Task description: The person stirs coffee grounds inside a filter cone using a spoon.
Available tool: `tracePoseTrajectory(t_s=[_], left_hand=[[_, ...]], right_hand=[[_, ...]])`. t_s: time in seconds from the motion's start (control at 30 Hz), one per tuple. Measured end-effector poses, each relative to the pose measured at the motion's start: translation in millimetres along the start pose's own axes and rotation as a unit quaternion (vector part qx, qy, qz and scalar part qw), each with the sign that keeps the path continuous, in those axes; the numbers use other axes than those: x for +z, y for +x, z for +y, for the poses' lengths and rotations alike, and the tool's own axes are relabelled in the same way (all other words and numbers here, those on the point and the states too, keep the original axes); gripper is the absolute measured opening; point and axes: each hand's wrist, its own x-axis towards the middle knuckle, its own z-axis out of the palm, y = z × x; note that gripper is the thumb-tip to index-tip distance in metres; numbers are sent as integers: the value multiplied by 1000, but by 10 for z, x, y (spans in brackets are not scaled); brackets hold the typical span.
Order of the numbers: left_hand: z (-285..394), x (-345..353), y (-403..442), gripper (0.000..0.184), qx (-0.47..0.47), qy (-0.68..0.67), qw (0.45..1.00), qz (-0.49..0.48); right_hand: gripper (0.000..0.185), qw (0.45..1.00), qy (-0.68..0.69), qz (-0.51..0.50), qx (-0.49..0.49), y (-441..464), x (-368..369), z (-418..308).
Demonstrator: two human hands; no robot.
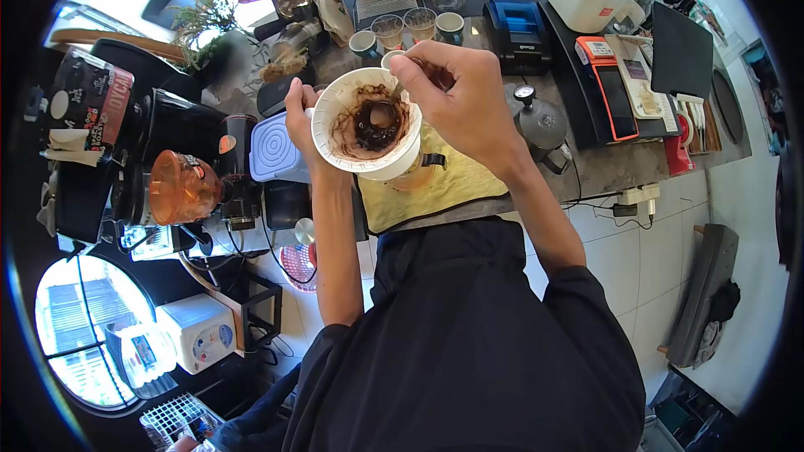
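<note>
My left hand (303, 121) is closed on the side of a white coffee dripper (387, 169), and most of its grip is hidden behind the dripper. Inside sits a paper filter (333, 121) stained brown, with wet dark coffee grounds (368, 136) at the bottom. From the upper right, my right hand (456, 100) pinches a spoon (383, 115) whose bowl dips into the grounds. Under the dripper, partly covered, a glass server (410, 177) with a black handle (434, 159) stands over a yellow cloth (469, 176).
Glasses (388, 30) and small cups (450, 27) stand beyond my hands. Right of them are a blue-black printer (519, 33), a grey kettle (540, 125) with a dial and an orange card terminal (610, 92). A grinder with an orange hopper (180, 188) and a lidded container (275, 148) are left.
</note>
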Motion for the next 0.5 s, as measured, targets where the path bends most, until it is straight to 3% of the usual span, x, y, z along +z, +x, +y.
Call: tracePoseTrajectory(t_s=[0.17,0.33,0.5], left_hand=[[-33,-20,34,44,13,17,1000,-1],[-61,-64,61,45,22,23,999,-8],[-79,-83,87,41,13,13,1000,-20]], right_hand=[[25,998,-43,-46,14,-37,13,114],[24,992,87,-29,81,9,-46,168],[22,998,24,3,58,-32,-25,278]])
